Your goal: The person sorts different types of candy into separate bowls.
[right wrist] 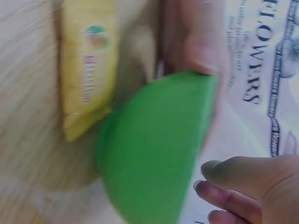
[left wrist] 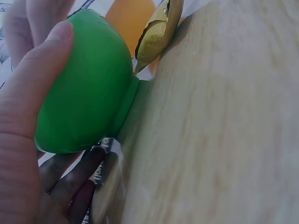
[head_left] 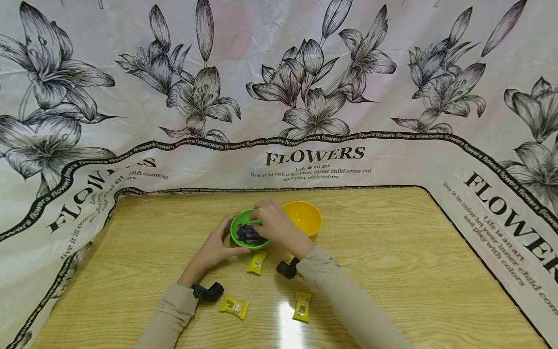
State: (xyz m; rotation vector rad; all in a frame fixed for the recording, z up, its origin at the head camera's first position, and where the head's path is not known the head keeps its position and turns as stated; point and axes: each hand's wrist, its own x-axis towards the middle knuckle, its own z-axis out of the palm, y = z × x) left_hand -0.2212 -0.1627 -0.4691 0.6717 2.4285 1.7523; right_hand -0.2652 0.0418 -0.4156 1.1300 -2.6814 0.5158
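Note:
In the head view my left hand (head_left: 216, 246) grips the green bowl (head_left: 234, 233) from its left side. The left wrist view shows the thumb along the wall of the green bowl (left wrist: 88, 88) and fingers low on its other side. Several dark purple wrapped candies (head_left: 249, 234) lie in the bowl. My right hand (head_left: 275, 224) is over the bowl's right side, fingers bent down. In the right wrist view, the thumb and fingertips of my right hand (right wrist: 247, 186) are just off the rim with nothing visible between them.
A yellow bowl (head_left: 307, 215) stands right behind my right hand. Yellow wrapped candies lie on the wooden table (head_left: 392, 271): one candy (head_left: 257, 262) before the green bowl, another candy (head_left: 234, 307) near my left wrist, a third candy (head_left: 302, 307) further right. Flower-printed cloth (head_left: 314, 165) borders the table.

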